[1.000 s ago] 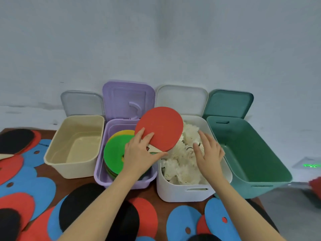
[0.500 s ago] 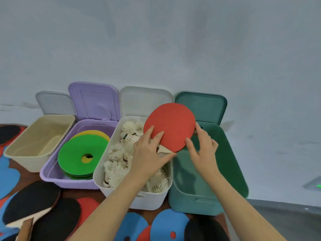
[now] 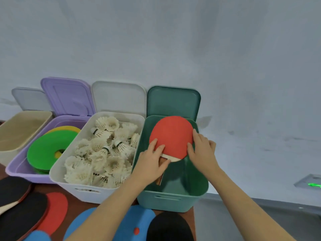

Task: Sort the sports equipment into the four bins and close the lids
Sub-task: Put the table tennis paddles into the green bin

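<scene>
Up top, from nine o'clock right round to three, a pale grey wall (image 3: 173, 40) fills the view, plain and faintly smudged, with a few darker scuffs out toward three o'clock. Down at four o'clock a grey floor (image 3: 260, 221) runs off to the edge of the picture. Sitting on it at the far three-to-four o'clock edge is a small grey device (image 3: 311, 182), cut off by the frame, showing a bright green light. At seven o'clock, a strip of dark brown surface (image 3: 73, 204) shows through.
</scene>
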A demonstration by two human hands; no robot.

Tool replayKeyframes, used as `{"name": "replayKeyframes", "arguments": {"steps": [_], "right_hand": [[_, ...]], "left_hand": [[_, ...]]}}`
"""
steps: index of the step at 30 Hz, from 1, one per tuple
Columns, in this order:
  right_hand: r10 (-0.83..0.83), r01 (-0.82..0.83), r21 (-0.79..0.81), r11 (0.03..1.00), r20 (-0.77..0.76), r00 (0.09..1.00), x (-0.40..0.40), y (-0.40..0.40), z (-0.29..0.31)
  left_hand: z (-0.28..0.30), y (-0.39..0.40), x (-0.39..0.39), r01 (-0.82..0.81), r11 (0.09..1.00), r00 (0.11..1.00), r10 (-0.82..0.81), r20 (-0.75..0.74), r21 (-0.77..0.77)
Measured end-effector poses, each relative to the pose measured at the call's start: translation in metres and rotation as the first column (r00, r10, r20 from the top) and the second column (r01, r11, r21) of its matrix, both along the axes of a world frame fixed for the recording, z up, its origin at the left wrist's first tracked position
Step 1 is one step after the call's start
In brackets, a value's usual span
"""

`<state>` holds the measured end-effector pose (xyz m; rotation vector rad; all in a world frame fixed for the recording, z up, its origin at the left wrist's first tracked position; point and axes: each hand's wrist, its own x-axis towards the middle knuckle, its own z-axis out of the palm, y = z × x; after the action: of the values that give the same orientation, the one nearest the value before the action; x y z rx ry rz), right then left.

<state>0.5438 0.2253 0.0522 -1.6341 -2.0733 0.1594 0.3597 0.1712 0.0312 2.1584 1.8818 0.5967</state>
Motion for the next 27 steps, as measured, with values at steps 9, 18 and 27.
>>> {"name": "replayKeyframes", "arguments": {"steps": [9,18,27], "right_hand": [[0.071,-0.045,-0.086,0.995,0.332,0.941,-0.006,-0.004,-0.02],[0.132,-0.134,0.004,0.991,0.131,0.983,-0.013,-0.046,-0.016],[0.124,-0.114,0.107,0.988,-0.097,0.987,-0.031,-0.125,-0.023]], "left_hand": [[-0.011,0.005,-0.001,-0.038,0.978,0.908,-0.053,-0.416,-0.207],[0.014,-0.035,-0.023,-0.042,0.999,0.948,0.046,-0.315,0.019],[0.009,-0.096,-0.046,0.029,0.994,0.987,-0.011,-0.162,0.109]]}}
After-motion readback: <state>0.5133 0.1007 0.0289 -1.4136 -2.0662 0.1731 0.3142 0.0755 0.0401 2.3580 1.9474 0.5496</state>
